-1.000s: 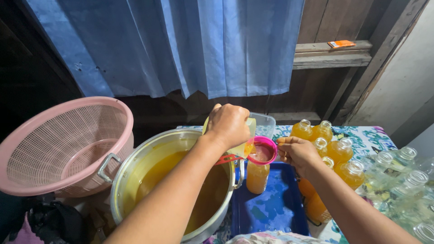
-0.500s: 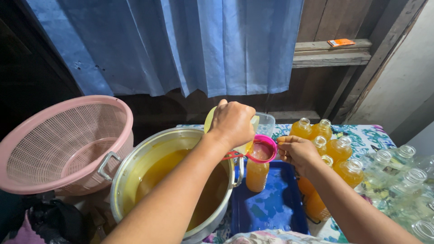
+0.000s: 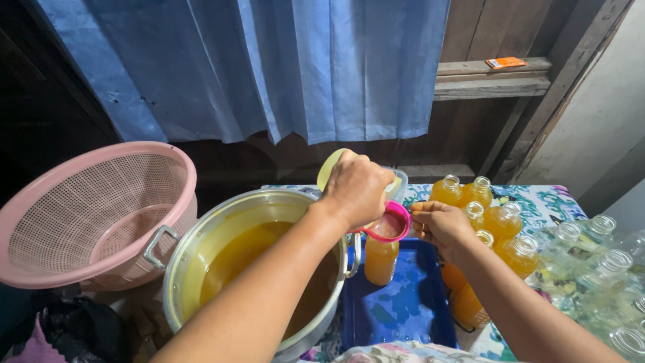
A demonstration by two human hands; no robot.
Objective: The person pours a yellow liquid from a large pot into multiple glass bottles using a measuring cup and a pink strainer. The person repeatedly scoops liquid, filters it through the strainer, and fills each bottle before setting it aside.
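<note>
My left hand (image 3: 356,188) grips a pale yellow-green cup (image 3: 329,168) tilted over a pink funnel (image 3: 390,225). The funnel sits in the neck of a plastic bottle (image 3: 380,261) nearly full of orange liquid, standing in a blue tray (image 3: 403,302). My right hand (image 3: 440,225) pinches the funnel's right rim and steadies it. To the left of the tray stands a big metal pot (image 3: 222,262) holding more of the orange liquid.
A pink plastic colander (image 3: 94,208) rests at the left of the pot. Several filled orange bottles (image 3: 497,218) stand behind my right hand, and empty clear bottles (image 3: 598,262) crowd the right side on a patterned cloth. A blue curtain (image 3: 269,67) hangs behind.
My left hand has tipped the cup further over the funnel. The right hand and the bottle have stayed in place.
</note>
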